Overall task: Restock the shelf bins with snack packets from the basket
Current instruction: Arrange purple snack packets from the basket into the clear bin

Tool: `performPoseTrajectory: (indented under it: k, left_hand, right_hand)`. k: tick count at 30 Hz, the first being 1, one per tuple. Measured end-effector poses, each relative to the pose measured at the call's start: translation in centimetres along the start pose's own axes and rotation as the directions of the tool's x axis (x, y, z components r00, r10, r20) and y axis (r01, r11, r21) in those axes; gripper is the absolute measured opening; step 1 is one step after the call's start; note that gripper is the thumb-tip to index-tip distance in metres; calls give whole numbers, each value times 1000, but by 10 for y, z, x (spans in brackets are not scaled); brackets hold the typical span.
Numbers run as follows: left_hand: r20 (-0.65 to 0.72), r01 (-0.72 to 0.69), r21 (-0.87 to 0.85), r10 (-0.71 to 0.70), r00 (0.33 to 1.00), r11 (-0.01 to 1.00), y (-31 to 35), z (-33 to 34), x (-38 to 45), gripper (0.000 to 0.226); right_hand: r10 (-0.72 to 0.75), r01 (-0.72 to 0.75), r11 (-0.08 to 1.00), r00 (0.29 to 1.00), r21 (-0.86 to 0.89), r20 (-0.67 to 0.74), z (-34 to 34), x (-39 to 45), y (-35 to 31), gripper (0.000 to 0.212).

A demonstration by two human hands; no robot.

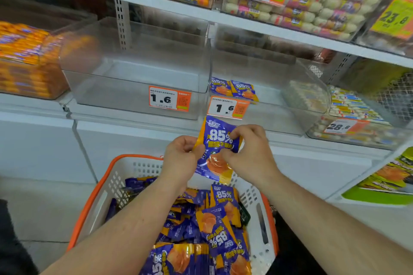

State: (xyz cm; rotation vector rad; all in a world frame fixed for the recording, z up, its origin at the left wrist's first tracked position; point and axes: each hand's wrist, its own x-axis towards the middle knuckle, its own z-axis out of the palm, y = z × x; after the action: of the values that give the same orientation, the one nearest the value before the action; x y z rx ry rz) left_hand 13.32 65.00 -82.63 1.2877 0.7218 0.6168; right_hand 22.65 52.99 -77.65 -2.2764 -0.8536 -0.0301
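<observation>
White shelf unit (138, 116) spans the view; its front edge runs left to right just above the hands. On it, two clear bins side by side. Left clear bin (134, 69) holds nothing visible; a 1.6 price tag (169, 98) sits at its front right corner. Right clear bin (268, 87) carries two purple snack packets (233, 89) against its front left corner, behind a second 1.6 tag (228, 108); the rest of its floor is open. Upper shelf edge (201, 14) overhangs both bins, leaving a gap above their rims.

White basket with orange rim (107, 174) stands below the shelf front, heaped with purple and orange packets (214, 230); its near edge is cut off by the frame.

Held packet (220, 140), purple, marked 85%, is upright above the basket's far rim, just below the second tag. Left hand (182, 156) pinches its left edge, fingers curled. Right hand (248, 147) pinches its right side, thumb and fingers curled over the front. Hands close together, not touching.

Neighbouring bins at the far left and right are blurred; small print on the tags is unreadable.
</observation>
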Motion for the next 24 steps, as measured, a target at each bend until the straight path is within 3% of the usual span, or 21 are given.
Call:
performPoseTrajectory:
  k: [2,4,7,13,15,17,20,22,24]
  left_hand:
    - [11,20,-121,-19,1000,992,14,9,-1,12]
    - [67,72,-248,-57,996,966,28,17,-3,13]
    - [162,146,-349,-93,982,926,47,28,-3,20]
    - [263,65,-268,8,965,961,90,66,16,24]
    - [263,-54,-176,100,960,983,103,83,30,21]
    - [222,-280,20,269,937,960,114,97,48,17]
    - [212,-538,469,502,838,700,127,113,83,18]
    - [293,-534,648,469,833,543,130,121,108,13]
    - [354,-475,760,330,875,444,124,126,129,12]
  right_hand:
    - [18,-19,999,999,36,33,-3,-5,-10,33]
    - [44,-46,998,997,31,70,-5,-8,-18,51]
    - [42,-43,998,999,38,16,-11,-4,-26,65]
    - [39,-33,998,993,56,-111,-43,31,-25,58]
    - [49,-36,996,987,81,-156,-59,54,-19,52]
    - [49,-39,998,979,53,-198,-78,85,-8,47]
    - [111,-138,978,979,-156,-171,-105,137,17,47]
    - [221,-240,935,970,-260,-101,-113,169,37,41]
    - [308,-296,891,951,-343,-23,-114,193,55,37]
